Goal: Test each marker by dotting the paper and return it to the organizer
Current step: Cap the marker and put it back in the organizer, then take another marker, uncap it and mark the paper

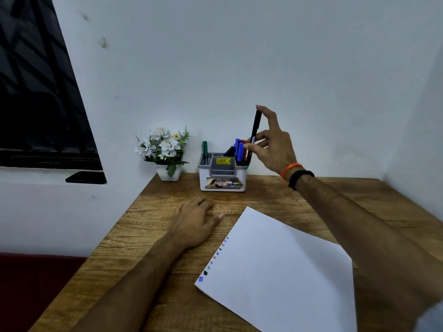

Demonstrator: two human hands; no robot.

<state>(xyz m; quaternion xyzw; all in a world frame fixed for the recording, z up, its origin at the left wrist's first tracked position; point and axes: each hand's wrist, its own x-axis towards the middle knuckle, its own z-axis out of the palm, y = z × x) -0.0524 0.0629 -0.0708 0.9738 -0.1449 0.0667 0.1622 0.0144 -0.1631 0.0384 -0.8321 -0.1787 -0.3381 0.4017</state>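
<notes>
Nearest on the wooden table (148,236) lies the paper (282,271), coloured dots along its left edge. Beyond, the left hand (194,224) rests flat, fingers relaxed. Farther back, the right hand (271,144) pinches a black marker (253,137), its lower end in the organizer (223,173).

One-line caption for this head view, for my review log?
Right hand holds a black marker upright at the organizer; left hand rests on the table beside the dotted paper.
</notes>
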